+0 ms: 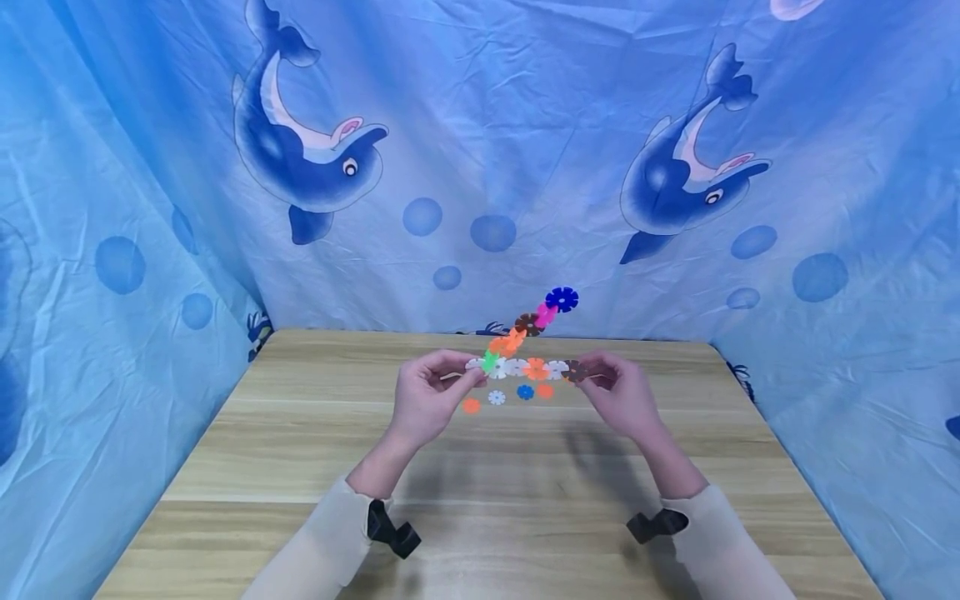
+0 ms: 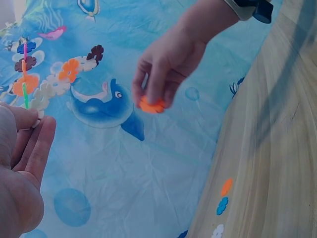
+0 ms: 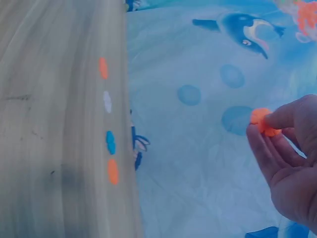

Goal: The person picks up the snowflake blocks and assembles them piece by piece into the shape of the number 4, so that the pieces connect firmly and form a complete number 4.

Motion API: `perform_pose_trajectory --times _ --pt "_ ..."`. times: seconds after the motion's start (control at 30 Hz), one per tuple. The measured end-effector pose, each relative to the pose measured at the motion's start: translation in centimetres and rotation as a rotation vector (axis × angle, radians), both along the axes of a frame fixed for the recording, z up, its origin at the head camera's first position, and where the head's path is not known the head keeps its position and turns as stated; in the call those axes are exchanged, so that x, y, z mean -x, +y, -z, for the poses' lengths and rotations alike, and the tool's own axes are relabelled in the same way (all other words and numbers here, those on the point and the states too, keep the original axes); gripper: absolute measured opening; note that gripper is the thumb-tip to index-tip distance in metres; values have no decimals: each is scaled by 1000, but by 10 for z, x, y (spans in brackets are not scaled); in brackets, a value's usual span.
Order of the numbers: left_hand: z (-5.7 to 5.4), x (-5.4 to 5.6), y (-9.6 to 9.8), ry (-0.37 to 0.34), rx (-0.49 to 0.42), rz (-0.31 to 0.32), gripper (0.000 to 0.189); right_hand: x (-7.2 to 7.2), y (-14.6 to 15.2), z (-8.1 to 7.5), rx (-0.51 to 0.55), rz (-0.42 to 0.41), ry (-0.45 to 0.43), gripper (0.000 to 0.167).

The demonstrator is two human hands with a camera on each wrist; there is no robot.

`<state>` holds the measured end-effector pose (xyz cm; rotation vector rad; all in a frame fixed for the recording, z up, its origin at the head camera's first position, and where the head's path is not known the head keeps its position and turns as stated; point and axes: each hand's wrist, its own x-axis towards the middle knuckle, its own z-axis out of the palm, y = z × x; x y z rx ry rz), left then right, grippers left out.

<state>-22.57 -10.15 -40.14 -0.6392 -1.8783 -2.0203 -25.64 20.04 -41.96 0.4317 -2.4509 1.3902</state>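
My left hand [image 1: 427, 402] pinches a white snowflake disc at the end of a chain of interlocking plastic snowflake discs. One row of the chain runs right through white discs and an orange disc [image 1: 536, 369] to a brown disc [image 1: 576, 371]. From a green disc [image 1: 490, 360] a second branch slants up, through orange, brown and pink, to a dark blue disc [image 1: 562, 300]. My right hand [image 1: 624, 398] pinches a loose orange snowflake disc [image 3: 258, 117]. In the left wrist view this loose disc [image 2: 152, 106] is apart from the chain's brown end [image 2: 96, 53].
Several loose snowflake discs lie in a row on the wooden table [image 1: 480, 492], among them a white one [image 1: 497, 398] and a blue one [image 1: 525, 392]. A blue cloth [image 1: 480, 167] with dolphin prints hangs behind and at both sides.
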Motion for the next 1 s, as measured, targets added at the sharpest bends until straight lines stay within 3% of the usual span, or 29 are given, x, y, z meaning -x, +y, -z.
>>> perform_pose_trajectory --times 0.27,0.57,0.73,1.0 --pt "0 1 -3 3 6 -14 14 -12 -1 -12 270 -28 231 20" --pt "-1 3 -4 -4 -3 -17 15 -22 -8 -24 467 -185 434 18" --pt "0 2 -4 -6 -3 -19 15 -24 -11 -27 487 -215 468 15" --pt "0 3 -4 -6 -4 -19 14 -25 -11 -27 489 -249 435 15"
